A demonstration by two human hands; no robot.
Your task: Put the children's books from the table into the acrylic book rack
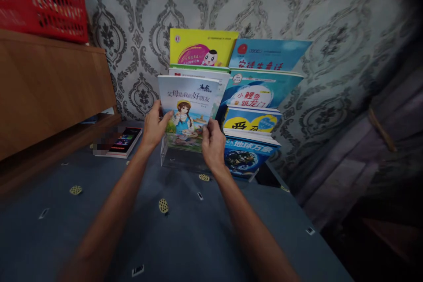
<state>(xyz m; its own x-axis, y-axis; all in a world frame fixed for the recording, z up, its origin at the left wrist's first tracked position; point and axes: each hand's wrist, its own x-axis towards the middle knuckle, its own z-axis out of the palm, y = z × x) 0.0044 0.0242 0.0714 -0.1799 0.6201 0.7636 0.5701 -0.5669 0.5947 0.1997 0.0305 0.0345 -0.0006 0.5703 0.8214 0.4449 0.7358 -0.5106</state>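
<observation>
The left hand's (pixel 153 128) fingers pinch a thin, pale-blue illustrated paperback (pixel 188 116), upright just above or in the clear plastic rack's (pixel 163 152) front tier; the right hand's (pixel 214 145) fingers grip its lower right edge. Steadying it calls for even support.

Clear rack (pixel 181 158) on table (pixel 115 211), against wall (pixel 139 31); books (pixel 253 92) in tiers in rack, left and right columns. Flat book (pixel 124 143) left of rack. Far left: cabinet (pixel 53 92), basket (pixel 46 4) on top. Curtain (pixel 353 154) right.
</observation>
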